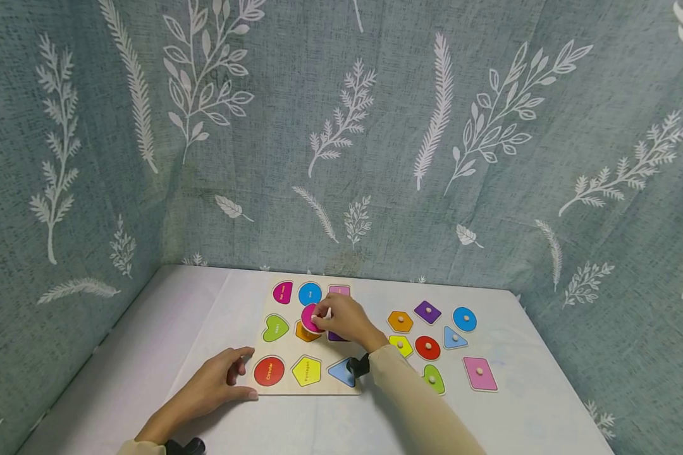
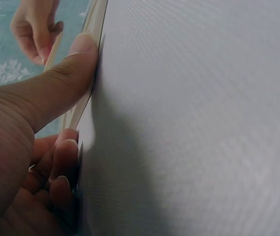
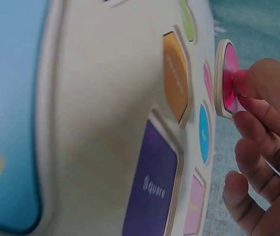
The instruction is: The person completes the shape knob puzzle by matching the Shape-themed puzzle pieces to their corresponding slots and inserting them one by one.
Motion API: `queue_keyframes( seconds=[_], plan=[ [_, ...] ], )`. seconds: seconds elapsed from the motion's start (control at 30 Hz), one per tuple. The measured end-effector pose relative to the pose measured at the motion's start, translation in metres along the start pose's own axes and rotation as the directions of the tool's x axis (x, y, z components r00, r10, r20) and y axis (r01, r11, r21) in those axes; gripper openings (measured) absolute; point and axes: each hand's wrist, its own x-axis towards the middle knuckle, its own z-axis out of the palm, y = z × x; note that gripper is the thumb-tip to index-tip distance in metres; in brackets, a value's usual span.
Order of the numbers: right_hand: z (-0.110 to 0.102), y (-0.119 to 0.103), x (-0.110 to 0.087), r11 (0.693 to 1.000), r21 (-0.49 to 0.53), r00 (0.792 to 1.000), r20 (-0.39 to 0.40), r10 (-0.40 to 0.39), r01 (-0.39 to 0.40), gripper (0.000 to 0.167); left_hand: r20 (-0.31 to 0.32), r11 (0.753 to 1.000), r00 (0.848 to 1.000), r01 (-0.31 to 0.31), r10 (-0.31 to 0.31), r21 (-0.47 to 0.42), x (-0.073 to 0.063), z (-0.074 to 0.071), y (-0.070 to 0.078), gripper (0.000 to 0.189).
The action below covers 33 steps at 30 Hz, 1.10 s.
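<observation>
My right hand (image 1: 344, 319) pinches the knob of a magenta half-round puzzle piece (image 1: 309, 316). It holds the piece raised over the middle of a wooden shape puzzle board (image 1: 287, 385); in the right wrist view the magenta piece (image 3: 226, 81) stands off the board on edge. In the head view it overlaps the orange hexagon space (image 1: 306, 333). My left hand (image 1: 216, 379) rests at the board's near left corner, thumb at the front edge and fingers along the left side. The magenta half-round space (image 1: 283, 292) lies at the board's far left.
Right of the board lie several knobbed pieces: an orange hexagon (image 1: 400, 321), purple square (image 1: 427, 312), blue oval (image 1: 465, 319), yellow pentagon (image 1: 399, 344), red circle (image 1: 427, 347), blue triangle (image 1: 454, 339), green heart (image 1: 433, 379) and pink rectangle (image 1: 480, 374). A leaf-patterned cloth (image 1: 330, 158) hangs behind.
</observation>
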Motion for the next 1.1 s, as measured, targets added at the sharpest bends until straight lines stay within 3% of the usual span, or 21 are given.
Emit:
queue_keyframes(
  seconds=[0.23, 0.47, 0.8, 1.1],
  plan=[
    [0.004, -0.006, 0.012, 0.997, 0.025, 0.997, 0.021, 0.068, -0.068, 0.012, 0.007, 1.000, 1.000, 0.001, -0.001, -0.021, -0.001, 0.000, -0.001, 0.089],
    [0.009, -0.012, 0.024, 0.999, 0.029, 0.999, 0.024, 0.030, -0.031, 0.012, 0.010, 1.000, 1.000, -0.012, 0.012, -0.013, -0.001, -0.004, -0.001, 0.089],
    [0.016, -0.020, 0.034, 0.999, -0.015, 0.997, 0.059, 0.048, -0.047, 0.014, 0.022, 0.999, 1.000, -0.022, 0.022, -0.040, -0.004, -0.003, -0.005, 0.091],
    [0.018, -0.020, 0.047, 0.998, -0.051, 0.999, 0.039, 0.032, -0.030, 0.013, 0.015, 0.999, 0.999, -0.031, 0.032, -0.025, -0.002, -0.005, -0.005, 0.091]
  ],
)
